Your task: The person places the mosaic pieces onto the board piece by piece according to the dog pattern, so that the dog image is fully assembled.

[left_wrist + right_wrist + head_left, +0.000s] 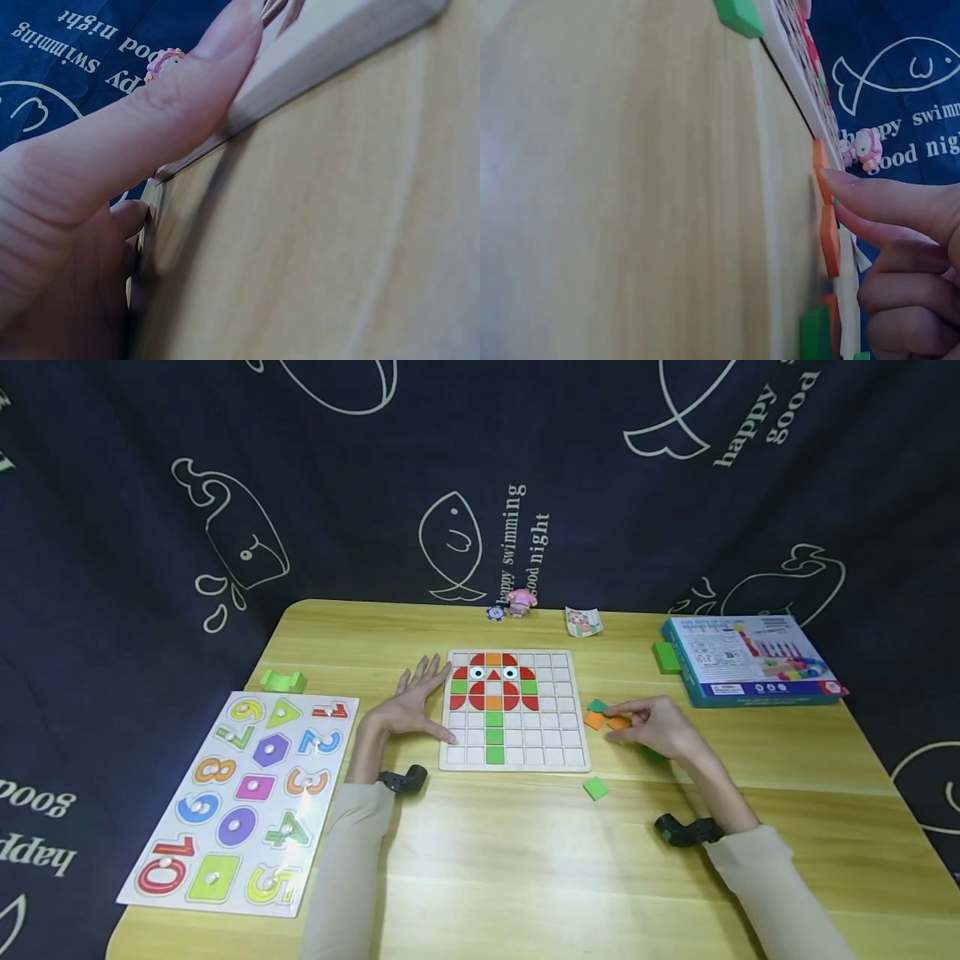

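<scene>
My left hand (405,712) lies at the left edge of a white grid board (555,735), fingers spread and thumb touching the rim; the left wrist view shows the thumb (165,112) against the board's side. Red, orange, green and eye tiles form a flower-like figure on the board, with green tiles (495,737) as its stem. Right of the board, my right hand (663,731) reaches over loose tiles, thumb and index finger apart around an orange tile (618,723). Beside its fingertips lie another orange tile (593,720) and a green one (597,705).
A number puzzle board (247,802) lies at the left, a green block (283,682) behind it. One green tile (596,788) sits near the grid board's front right corner. A boxed set (753,660), green block (665,657), picture card (583,622) and pink figurine (521,602) stand farther back.
</scene>
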### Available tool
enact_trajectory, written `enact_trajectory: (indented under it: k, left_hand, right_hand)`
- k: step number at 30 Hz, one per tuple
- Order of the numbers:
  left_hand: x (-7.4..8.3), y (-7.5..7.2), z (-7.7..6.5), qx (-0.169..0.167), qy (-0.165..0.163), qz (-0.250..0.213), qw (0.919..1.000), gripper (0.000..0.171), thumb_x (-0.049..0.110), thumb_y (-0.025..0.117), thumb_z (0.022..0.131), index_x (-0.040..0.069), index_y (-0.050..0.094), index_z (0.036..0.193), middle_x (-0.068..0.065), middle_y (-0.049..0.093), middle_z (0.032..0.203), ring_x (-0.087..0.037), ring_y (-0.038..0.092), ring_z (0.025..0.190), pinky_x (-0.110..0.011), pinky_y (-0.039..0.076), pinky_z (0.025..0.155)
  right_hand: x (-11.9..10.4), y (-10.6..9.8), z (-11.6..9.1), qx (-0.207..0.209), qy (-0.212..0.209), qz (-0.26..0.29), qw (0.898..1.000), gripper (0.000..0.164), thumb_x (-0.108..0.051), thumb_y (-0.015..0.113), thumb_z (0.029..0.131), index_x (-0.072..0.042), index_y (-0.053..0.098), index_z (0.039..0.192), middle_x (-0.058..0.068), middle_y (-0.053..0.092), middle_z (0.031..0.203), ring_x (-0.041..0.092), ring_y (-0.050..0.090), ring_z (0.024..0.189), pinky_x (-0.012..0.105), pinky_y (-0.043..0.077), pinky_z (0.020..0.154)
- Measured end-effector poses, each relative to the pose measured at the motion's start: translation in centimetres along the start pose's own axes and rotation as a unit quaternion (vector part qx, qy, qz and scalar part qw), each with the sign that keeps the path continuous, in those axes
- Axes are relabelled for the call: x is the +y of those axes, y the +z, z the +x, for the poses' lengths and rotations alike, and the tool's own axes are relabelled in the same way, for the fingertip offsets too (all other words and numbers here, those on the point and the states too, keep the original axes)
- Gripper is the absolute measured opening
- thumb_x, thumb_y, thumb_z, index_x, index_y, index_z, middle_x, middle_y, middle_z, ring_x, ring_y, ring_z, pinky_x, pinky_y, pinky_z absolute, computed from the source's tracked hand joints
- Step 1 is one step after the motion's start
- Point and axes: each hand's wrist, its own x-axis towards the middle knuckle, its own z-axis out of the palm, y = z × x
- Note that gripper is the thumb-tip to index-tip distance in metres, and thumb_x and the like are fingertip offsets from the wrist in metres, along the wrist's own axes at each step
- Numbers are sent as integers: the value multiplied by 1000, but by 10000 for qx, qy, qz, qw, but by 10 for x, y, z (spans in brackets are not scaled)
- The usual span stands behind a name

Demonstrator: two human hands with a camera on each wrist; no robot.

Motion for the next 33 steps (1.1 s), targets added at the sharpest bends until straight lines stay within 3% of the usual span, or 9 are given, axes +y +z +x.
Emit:
enact_trajectory:
  k: [7,14,26,33]
  left_hand:
    - [-1,0,0,33,18,11,10000,129,50,88,61,19,7,157,-8,-12,164,-29,-18,150,-52,-13,122]
    - [-1,-1,0,55,12,19,10000,130,50,88,59,19,7,157,-7,-12,164,-27,-18,151,-51,-13,122]
    - [-3,-1,0,14,-44,20,10000,131,53,87,59,21,7,157,-7,-12,164,-26,-19,151,-51,-13,122]
    - [-1,-1,-1,-29,-64,26,10000,130,54,87,60,22,6,157,-6,-13,164,-24,-19,150,-50,-13,123]
  right_hand:
    - [-11,7,9,218,109,-113,9996,38,-23,84,73,-10,72,107,-4,34,60,13,31,55,24,24,49]
    - [-9,3,11,-134,-162,-114,9997,32,-15,80,77,-7,72,107,-2,30,60,13,29,54,25,23,49]
    - [-9,1,11,-336,-299,-288,9986,29,-20,77,81,-8,71,107,-3,33,60,12,29,53,24,23,49]
    - [-37,17,11,-253,-405,125,9988,30,-24,76,82,-11,70,108,-2,30,59,13,27,53,26,24,47]
